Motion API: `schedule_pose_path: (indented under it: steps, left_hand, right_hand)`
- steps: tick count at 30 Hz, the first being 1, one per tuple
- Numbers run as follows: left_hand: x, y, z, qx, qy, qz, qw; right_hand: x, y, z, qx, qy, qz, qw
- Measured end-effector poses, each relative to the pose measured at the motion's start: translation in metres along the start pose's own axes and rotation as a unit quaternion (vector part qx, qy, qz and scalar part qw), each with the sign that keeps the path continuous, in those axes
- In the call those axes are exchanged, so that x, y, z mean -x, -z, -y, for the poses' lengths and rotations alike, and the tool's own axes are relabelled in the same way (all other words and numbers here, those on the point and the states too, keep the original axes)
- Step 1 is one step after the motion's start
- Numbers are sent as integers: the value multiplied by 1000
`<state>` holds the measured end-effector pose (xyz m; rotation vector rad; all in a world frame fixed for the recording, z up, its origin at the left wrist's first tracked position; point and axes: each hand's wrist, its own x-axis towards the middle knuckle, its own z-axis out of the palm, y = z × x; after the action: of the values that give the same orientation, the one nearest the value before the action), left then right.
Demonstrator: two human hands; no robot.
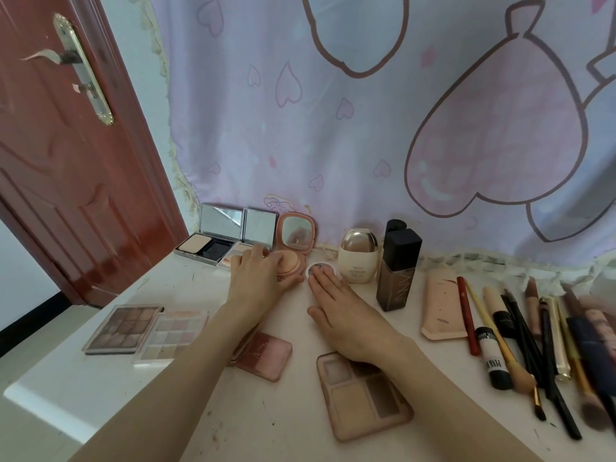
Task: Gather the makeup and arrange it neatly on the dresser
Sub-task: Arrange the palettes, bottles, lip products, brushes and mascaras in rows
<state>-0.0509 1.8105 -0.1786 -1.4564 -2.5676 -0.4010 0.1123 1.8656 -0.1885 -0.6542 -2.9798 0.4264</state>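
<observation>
Upper left of the frame: a reddish-brown panelled door [60, 168] with a brass lever handle [71, 58] on a long plate. Across the top and right: a lilac printed cloth [333, 135] with pink hearts and dark cartoon outlines, pale frilled trim along its edges. Lower left: pale floor [30, 348] and dark skirting.
</observation>
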Motion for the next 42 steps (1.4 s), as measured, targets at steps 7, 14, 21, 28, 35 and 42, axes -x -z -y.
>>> schedule_pose_path:
  steps: [7, 14, 21, 28, 35, 42]
  left_hand:
    - [-4, -5, 1, -37, -17, -3, 999]
    - [5, 6, -3, -29, -15, 9, 999]
    - [59, 26, -18, 141, -146, -72, 977]
    - [114, 38, -43, 205, -217, 43, 954]
    - [137, 36, -57, 84, -243, 171, 951]
    - [136, 31, -54, 308, -163, 102, 932]
  right_hand:
    - [-1, -3, -1, 5, -7, 3, 1000]
    - [2, 1, 2, -74, -12, -64, 995]
    - [34, 17, 14, -218, -68, -165, 959]
    - [91, 5, 5, -246, -131, -200, 939]
    - [99, 3, -1, -306, -198, -247, 898]
    - [105, 18, -2, -600, -190, -198, 751]
